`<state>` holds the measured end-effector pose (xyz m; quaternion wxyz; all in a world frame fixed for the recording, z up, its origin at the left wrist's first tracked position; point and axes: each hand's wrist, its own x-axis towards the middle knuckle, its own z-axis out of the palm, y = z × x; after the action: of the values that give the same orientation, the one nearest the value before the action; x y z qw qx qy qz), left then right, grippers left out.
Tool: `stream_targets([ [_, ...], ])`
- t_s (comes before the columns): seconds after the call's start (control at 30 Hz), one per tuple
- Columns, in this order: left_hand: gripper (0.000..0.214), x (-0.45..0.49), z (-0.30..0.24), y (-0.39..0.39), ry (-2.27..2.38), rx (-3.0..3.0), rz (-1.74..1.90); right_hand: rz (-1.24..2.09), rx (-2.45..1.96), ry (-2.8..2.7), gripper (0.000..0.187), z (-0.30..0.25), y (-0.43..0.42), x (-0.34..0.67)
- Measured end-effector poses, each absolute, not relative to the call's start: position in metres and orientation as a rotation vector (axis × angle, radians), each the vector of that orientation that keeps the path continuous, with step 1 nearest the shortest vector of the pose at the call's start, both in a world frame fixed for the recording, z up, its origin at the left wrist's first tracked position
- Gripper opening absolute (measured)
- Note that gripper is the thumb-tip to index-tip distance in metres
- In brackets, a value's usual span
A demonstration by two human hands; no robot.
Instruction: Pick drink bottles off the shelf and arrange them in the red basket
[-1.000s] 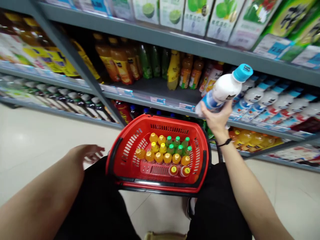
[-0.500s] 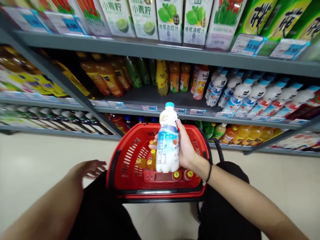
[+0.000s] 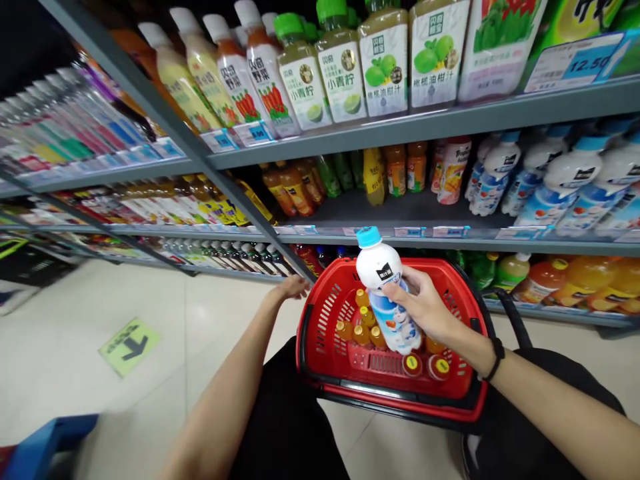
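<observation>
My right hand [image 3: 423, 300] is wrapped around a milk drink bottle [image 3: 393, 320] with a blue cap, a white top and a blue-and-white label. The bottle stands slightly tilted above the red shopping basket [image 3: 325, 380]. Several small orange juice bottles [image 3: 363, 333] lie or stand inside the basket, along with red bottles with yellow caps [image 3: 439, 367] at its near right. My left hand [image 3: 293, 287] is beside the basket's upper left rim, fingers stretched out, holding nothing.
Shelves [image 3: 350, 133] of bottled drinks run across the front and away to the left. More blue-capped milk drink bottles [image 3: 565, 177] stand on the middle shelf at right. A green floor sticker [image 3: 129, 347] with an arrow and a blue object [image 3: 55, 440] are at left.
The view has swung left, so basket and shelves appear further right. My right hand has turned the bottle, and a different side of its label now faces me. My left hand has reached forward.
</observation>
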<state>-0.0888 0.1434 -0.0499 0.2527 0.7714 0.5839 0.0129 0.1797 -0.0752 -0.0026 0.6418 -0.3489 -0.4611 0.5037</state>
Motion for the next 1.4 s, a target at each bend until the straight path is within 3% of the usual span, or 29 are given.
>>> stream_targets([
  [0.17,0.062,-0.031,-0.001,0.107,1.24,2.184,0.507,1.118,-0.854,-1.069,0.046,-0.009,-0.075,0.177],
  [0.27,0.075,0.005,0.009,0.056,0.537,1.862,0.854,1.082,-0.903,-1.058,0.046,-0.012,-0.074,0.174],
  [0.33,0.07,0.021,0.011,0.028,0.33,1.707,0.894,1.095,-0.923,-1.03,0.049,-0.012,-0.073,0.172],
  [0.6,0.061,0.023,0.023,-0.001,0.44,1.427,1.211,1.317,-0.958,-1.238,0.057,-0.015,-0.071,0.176],
  [0.77,0.051,0.022,0.026,0.001,0.61,1.337,1.524,1.12,-1.144,-1.228,0.07,-0.044,-0.068,0.162],
  [1.03,0.068,0.012,0.027,0.005,0.288,1.379,1.35,1.284,-0.931,-1.139,0.05,-0.033,-0.071,0.165],
  [1.13,0.068,0.008,0.029,0.0,0.301,1.514,1.338,1.363,-0.893,-1.079,0.057,-0.031,-0.071,0.166],
  [1.27,0.059,0.008,0.027,-0.01,0.403,1.754,1.404,1.491,-0.943,-0.944,0.08,-0.04,-0.072,0.155],
  [1.4,0.047,0.012,0.026,-0.019,0.388,1.929,1.419,1.471,-0.993,-0.868,0.079,-0.053,-0.076,0.144],
])
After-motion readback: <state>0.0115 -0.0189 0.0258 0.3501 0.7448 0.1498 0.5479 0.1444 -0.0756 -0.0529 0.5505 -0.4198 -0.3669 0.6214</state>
